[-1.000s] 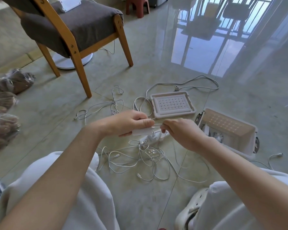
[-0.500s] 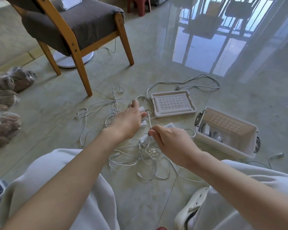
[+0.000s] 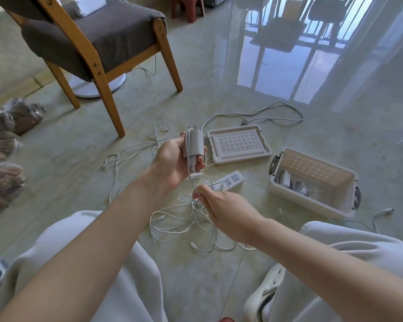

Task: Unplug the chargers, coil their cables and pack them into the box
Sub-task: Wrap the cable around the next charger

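My left hand (image 3: 172, 162) grips a white charger (image 3: 194, 143) upright above the floor, prongs pointing up, with turns of its cable along its side. My right hand (image 3: 221, 206) pinches that white cable (image 3: 190, 180) just below the charger. A white power strip (image 3: 228, 181) lies on the tiles beneath my hands, with a tangle of white cables (image 3: 184, 224) in front of it. The white box (image 3: 312, 182) sits open at the right, with chargers and cables in its near-left corner. Its lid (image 3: 239, 142) lies flat beside it.
A wooden chair (image 3: 98, 43) with a grey cushion stands at the back left, a white fan base under it. Plastic bags (image 3: 7, 145) lie along the left edge. More white cables (image 3: 135, 154) trail across the tiles. My knees and a white shoe (image 3: 263, 289) fill the foreground.
My left hand has lifted the charger off the floor and turned it upright. My right hand has moved from the power strip to the cable hanging under the charger.
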`<state>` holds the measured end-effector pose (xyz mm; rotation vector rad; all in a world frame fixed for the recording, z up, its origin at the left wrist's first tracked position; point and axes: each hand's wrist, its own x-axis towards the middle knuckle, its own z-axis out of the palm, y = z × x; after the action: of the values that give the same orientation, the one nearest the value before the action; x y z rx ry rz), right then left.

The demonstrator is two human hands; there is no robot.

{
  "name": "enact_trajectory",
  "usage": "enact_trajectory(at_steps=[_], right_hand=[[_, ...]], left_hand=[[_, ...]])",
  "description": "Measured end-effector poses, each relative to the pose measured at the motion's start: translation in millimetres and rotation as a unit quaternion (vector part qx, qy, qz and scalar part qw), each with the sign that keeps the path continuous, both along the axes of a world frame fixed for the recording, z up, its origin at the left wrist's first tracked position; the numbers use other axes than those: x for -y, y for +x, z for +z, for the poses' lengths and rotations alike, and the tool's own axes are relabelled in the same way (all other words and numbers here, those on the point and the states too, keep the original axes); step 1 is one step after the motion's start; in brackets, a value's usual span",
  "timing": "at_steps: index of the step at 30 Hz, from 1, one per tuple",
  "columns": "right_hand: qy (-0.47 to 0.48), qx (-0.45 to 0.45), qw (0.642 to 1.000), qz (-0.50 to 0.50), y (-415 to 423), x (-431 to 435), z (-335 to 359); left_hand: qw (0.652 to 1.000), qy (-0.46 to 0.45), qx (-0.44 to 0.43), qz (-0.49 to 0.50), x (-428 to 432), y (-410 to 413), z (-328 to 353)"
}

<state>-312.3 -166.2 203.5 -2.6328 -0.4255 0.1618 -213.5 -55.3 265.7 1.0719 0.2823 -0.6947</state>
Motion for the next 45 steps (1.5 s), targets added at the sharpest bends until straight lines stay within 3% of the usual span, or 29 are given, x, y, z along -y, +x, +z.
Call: enact_trajectory(at_steps=[8, 13, 16, 18, 28, 33, 37, 39, 41, 43, 45], right_hand=[[-0.03, -0.031, 0.999, -0.034, 22.4, 27.3, 3.8], [-0.057, -0.014, 0.994, -0.089, 32.7, 48.7, 3.1], [-0.053, 0.007, 0.992, -0.115, 37.8, 55.7, 4.2], [-0.063, 0.03, 0.991, -0.118, 40.2, 52.0, 5.1], [-0.09, 0.107, 0.98, -0.142, 44.6, 39.5, 12.6], [-0.079, 0.097, 0.984, -0.126, 35.9, 26.5, 24.2], [-0.071, 0.05, 0.991, -0.105, 20.2, 7.1, 25.9], [-0.042, 0.002, 0.995, -0.085, 11.8, -1.3, 22.2], [-0.023, -0.022, 0.998, -0.053, 2.1, -10.3, 17.2], [-0.026, -0.026, 0.999, -0.014, -7.0, -18.9, 14.3], [-0.017, -0.031, 0.999, 0.005, -12.9, -23.6, 14.3]], left_hand=[[0.987, 0.052, 0.046, -0.143, -3.4, -18.4, 23.8], [0.9, 0.251, 0.201, -0.294, -10.6, -18.4, 13.6], [0.816, 0.416, 0.262, -0.306, -16.9, -9.9, -0.8], [0.772, 0.469, 0.285, -0.322, -22.1, -5.0, -9.2], [0.714, 0.508, 0.341, -0.34, -25.8, -6.7, -10.8], [0.659, 0.561, 0.378, -0.329, -24.5, -7.2, -12.7], [0.641, 0.61, 0.37, -0.283, -19.9, -6.8, -21.2], [0.644, 0.626, 0.357, -0.257, -16.1, -6.2, -24.4], [0.683, 0.604, 0.347, -0.22, -12.3, -5.4, -24.8], [0.747, 0.544, 0.341, -0.173, -8.7, -3.9, -25.0], [0.839, 0.437, 0.306, -0.109, -3.6, -2.9, -25.0]])
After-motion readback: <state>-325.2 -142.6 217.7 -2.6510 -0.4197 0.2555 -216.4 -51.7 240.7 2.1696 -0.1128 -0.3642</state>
